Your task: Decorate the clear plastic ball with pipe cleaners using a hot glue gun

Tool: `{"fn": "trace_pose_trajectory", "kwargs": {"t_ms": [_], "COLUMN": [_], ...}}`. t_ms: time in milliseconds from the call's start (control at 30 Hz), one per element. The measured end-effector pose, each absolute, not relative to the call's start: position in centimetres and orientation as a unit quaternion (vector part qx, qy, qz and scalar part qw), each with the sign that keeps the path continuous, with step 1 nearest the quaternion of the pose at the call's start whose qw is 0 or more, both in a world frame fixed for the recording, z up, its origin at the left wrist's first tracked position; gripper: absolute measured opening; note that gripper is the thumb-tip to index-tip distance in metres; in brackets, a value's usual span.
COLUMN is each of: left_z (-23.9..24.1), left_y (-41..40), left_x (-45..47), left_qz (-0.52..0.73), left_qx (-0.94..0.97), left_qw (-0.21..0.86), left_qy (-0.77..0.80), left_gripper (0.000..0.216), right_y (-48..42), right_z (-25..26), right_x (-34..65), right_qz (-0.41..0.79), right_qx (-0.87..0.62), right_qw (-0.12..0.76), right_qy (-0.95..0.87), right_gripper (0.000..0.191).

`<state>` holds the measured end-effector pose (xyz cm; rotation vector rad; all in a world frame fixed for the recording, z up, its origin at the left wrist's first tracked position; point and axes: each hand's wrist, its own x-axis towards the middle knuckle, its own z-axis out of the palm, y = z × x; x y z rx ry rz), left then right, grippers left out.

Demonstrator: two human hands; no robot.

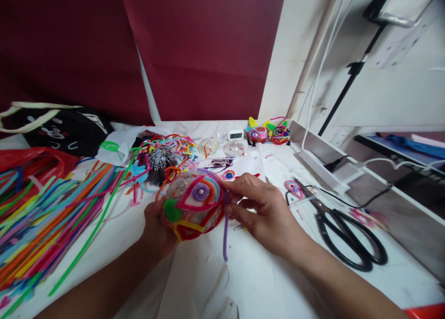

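Note:
A round ball-shaped craft (194,203) covered in coloured pipe cleaners sits between both my hands just above the white table. It shows a purple eye, a green disc and red and yellow loops. My left hand (156,226) cups it from the left and below. My right hand (253,203) pinches its right side, where a purple pipe cleaner (225,238) hangs down.
Many loose coloured pipe cleaners (41,217) lie at the left. Black scissors (347,235) lie at the right, near white cables and a power strip (323,168). Two finished crafts (267,132), a small clock (235,135) and clear domes stand at the back. A black bag (59,129) sits far left.

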<state>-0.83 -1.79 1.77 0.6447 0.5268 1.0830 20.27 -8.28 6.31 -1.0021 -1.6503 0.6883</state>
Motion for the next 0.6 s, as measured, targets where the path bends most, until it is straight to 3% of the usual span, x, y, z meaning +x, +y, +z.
{"fn": "trace_pose_trajectory", "kwargs": {"t_ms": [300, 600], "left_z": [2.3, 1.8], "left_y": [-1.9, -1.7], "left_x": [-0.5, -0.8], "left_qz": [0.527, 0.526], "left_qx": [0.234, 0.228], "left_qw": [0.77, 0.772], "left_qy": [0.275, 0.276], "left_gripper": [0.038, 0.027], "right_y": [-9.0, -8.1], "right_z": [5.4, 4.2], "right_x": [18.8, 18.1], "right_qz": [0.189, 0.142], "right_qx": [-0.417, -0.388], "right_qw": [0.567, 0.617], "right_qy": [-0.685, -0.67], "right_gripper": [0.029, 0.033]}}
